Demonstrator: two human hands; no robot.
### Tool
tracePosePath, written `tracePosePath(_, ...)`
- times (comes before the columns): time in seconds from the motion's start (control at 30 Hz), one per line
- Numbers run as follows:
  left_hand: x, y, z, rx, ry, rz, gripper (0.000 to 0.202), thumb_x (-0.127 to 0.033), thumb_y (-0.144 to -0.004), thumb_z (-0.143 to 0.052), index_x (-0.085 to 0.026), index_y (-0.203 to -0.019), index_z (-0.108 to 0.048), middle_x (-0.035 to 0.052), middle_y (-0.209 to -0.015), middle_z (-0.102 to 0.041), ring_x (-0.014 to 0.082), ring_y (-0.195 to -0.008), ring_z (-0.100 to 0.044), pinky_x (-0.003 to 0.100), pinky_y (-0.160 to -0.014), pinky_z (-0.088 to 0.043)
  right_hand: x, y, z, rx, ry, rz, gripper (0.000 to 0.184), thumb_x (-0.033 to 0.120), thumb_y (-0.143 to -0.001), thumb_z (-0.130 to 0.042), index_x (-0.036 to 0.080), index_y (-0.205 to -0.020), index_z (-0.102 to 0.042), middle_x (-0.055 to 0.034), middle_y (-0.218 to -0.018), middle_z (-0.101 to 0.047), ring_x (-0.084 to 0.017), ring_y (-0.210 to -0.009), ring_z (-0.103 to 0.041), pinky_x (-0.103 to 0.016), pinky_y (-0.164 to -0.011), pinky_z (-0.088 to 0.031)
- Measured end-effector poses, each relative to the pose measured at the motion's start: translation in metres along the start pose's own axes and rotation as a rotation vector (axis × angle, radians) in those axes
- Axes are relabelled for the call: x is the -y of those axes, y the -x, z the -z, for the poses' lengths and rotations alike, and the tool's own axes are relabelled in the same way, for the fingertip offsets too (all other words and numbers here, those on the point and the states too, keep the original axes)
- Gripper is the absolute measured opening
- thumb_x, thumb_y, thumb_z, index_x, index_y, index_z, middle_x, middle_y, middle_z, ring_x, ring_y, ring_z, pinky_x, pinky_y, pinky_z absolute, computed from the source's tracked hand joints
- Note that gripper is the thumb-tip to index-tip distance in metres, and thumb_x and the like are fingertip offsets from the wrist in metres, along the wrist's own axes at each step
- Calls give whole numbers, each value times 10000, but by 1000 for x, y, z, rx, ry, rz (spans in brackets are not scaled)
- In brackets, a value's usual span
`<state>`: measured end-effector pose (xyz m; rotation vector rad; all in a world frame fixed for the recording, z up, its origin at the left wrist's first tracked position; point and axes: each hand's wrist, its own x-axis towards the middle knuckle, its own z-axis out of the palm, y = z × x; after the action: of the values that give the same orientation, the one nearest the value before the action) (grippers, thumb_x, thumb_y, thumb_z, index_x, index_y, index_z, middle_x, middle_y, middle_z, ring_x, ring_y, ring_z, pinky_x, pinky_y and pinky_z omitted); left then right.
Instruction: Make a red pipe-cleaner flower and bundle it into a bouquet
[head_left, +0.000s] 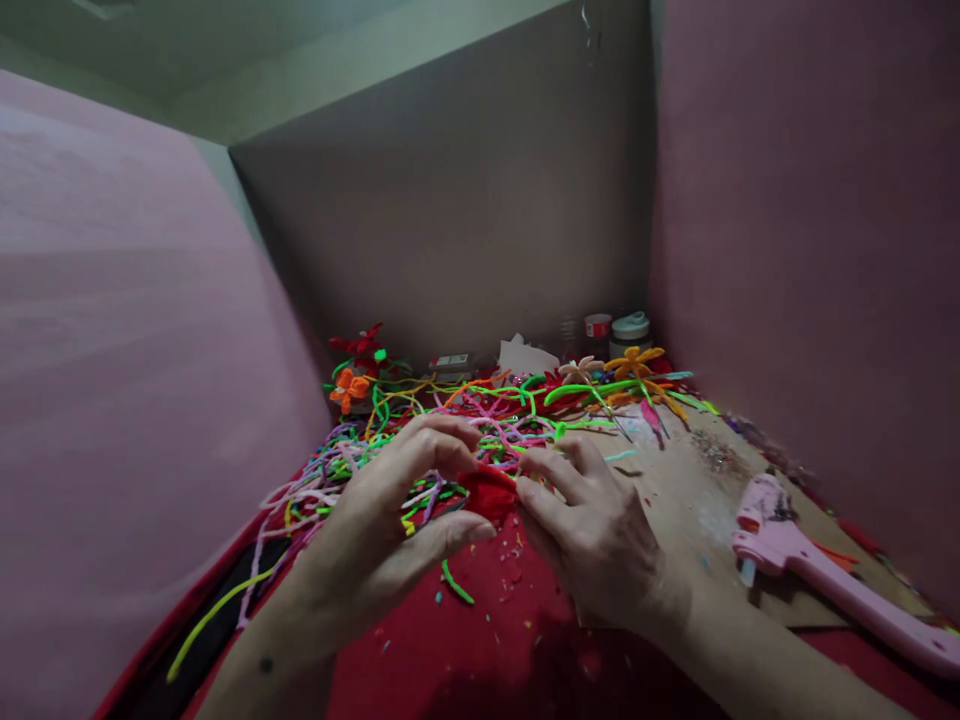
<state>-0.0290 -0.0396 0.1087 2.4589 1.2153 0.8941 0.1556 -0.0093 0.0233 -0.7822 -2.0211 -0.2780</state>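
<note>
My left hand [397, 500] and my right hand [589, 520] meet over a red cloth [495, 640], and both pinch a small red fuzzy piece [489, 490] between their fingertips. The left hand's fingers curl over it from the left, with the thumb stretched out below. The right hand's fingers press on its right edge. Just behind the hands lies a tangled heap of coloured pipe cleaners [450, 420] in green, pink, purple and yellow. A short green scrap [456, 583] lies on the cloth under the left thumb.
A pink glue gun [810, 560] lies on a cardboard sheet [697, 490] at the right. Finished pipe-cleaner flowers, orange [349, 388], red [360, 345] and yellow [634, 362], stand at the back with small jars [628, 330]. Pink and grey walls enclose the table on three sides.
</note>
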Motion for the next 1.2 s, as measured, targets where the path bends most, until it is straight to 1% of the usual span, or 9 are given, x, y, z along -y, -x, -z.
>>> tracePosePath(0.07, -3, -1, -3, -11, -141, -13, 149, -246, -777, -615, -200, -888, -527, 91, -1151, -511, 214, -1079, -501, 333, -861, -460, 0, 1, 0, 0, 36, 6, 151, 183, -846, -487, 149, -837, -634, -101, -959, -622, -240, -856, -428, -374, -693, -445)
tracePosePath(0.13, -4, -1, -7, -27, -257, -43, 154, -267, -776, -616, -193, -877, -526, 98, -1135, -515, 218, -1065, -509, 341, -852, -459, 1, 2, -1, -10, 69, 7, 149, 184, -838, -498, 145, -853, -641, -107, -977, -623, -256, -874, -425, -384, -686, -452)
tracePosePath(0.23, -3, -1, -11, -33, -334, -77, 171, -287, -781, -611, -190, -886, -518, 107, -1122, -519, 222, -1069, -510, 351, -848, -457, 1, 2, -1, -4, 92, 11, 150, 185, -826, -515, 143, -882, -647, -112, -997, -623, -261, -875, -427, -384, -668, -458)
tracePosePath(0.37, -2, -2, -13, -5, -303, -81, 115, -247, -805, -577, -190, -875, -507, 105, -1119, -526, 203, -1053, -522, 336, -848, -455, 1, 1, 0, 3, 118, 28, 158, 186, -826, -507, 144, -864, -654, -120, -977, -629, -264, -868, -433, -380, -643, -458)
tracePosePath(0.5, -1, -3, -14, 18, -248, -130, 83, -197, -811, -562, -179, -862, -500, 79, -1000, -575, 164, -943, -560, 289, -808, -461, 1, 1, 0, 7, 148, 42, 149, 193, -825, -509, 149, -836, -651, -108, -986, -631, -269, -866, -432, -377, -635, -451)
tracePosePath(0.7, -1, -3, -18, -40, -262, -161, 110, -176, -805, -573, -178, -902, -522, 64, -916, -608, 154, -860, -579, 263, -754, -464, 0, 2, -2, 34, 142, 33, 141, 199, -828, -510, 161, -833, -646, -105, -973, -627, -256, -867, -442, -356, -628, -433)
tracePosePath(0.83, -2, -6, -19, -54, -266, -146, 83, -198, -800, -576, -183, -878, -554, 57, -867, -622, 155, -784, -589, 254, -690, -472, 1, 2, -3, 39, 140, 25, 136, 199, -827, -513, 165, -829, -645, -101, -950, -627, -248, -860, -446, -349, -632, -434)
tracePosePath(1.03, -2, -8, -18, 9, -219, -139, 77, -188, -827, -529, -187, -859, -599, 49, -872, -629, 146, -793, -594, 240, -698, -473, 0, 2, -4, 63, 144, 36, 154, 197, -843, -490, 167, -823, -640, -91, -964, -631, -245, -835, -437, -368, -648, -443)
tracePosePath(1.2, 3, -5, -19, 9, -175, -127, 81, -183, -828, -538, -195, -887, -593, 39, -860, -629, 138, -786, -585, 232, -694, -466, 0, 2, -4, 45, 134, 39, 158, 194, -844, -488, 161, -806, -638, -90, -967, -630, -240, -824, -431, -368, -661, -450)
